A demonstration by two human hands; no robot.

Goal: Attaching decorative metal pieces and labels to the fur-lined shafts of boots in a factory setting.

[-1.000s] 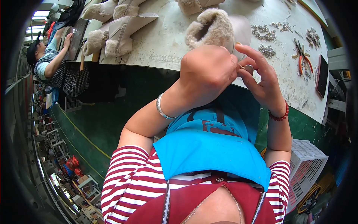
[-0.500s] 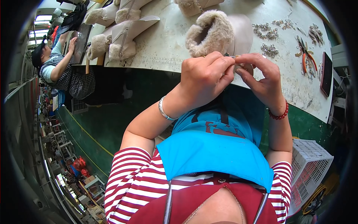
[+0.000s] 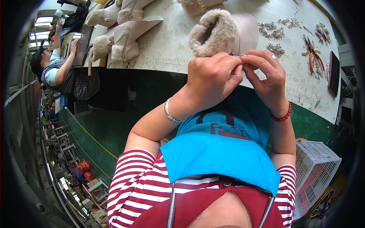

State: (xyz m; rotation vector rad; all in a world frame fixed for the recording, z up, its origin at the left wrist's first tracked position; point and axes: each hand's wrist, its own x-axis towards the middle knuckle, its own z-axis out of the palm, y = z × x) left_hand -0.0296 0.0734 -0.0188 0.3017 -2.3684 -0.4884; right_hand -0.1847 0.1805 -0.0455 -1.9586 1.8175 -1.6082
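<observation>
My left hand point(image 3: 215, 74) and my right hand point(image 3: 266, 74) meet in front of a cream boot point(image 3: 248, 32) with a fluffy beige fur cuff point(image 3: 215, 33). Both are pinched closed, fingertip to fingertip, just over the table's front edge. Whatever lies between the fingertips is too small and too covered to make out. The boot lies on the white table point(image 3: 167, 49), its fur cuff toward the left, right behind my hands. Small metal chain pieces point(image 3: 275, 49) rest on the table beyond my right hand.
More fur-trimmed boots point(image 3: 127, 36) lie at the left. Orange-handled pliers point(image 3: 314, 57), more metal pieces point(image 3: 322, 33) and a dark phone point(image 3: 334, 74) are at the right. A white plastic crate point(image 3: 313, 174) stands below on the right. Another person point(image 3: 59, 70) works at the far left.
My hands stay joined at the fingertips, with my right fingers slightly shifted and raised. At the far left, the other person has lifted an arm.
</observation>
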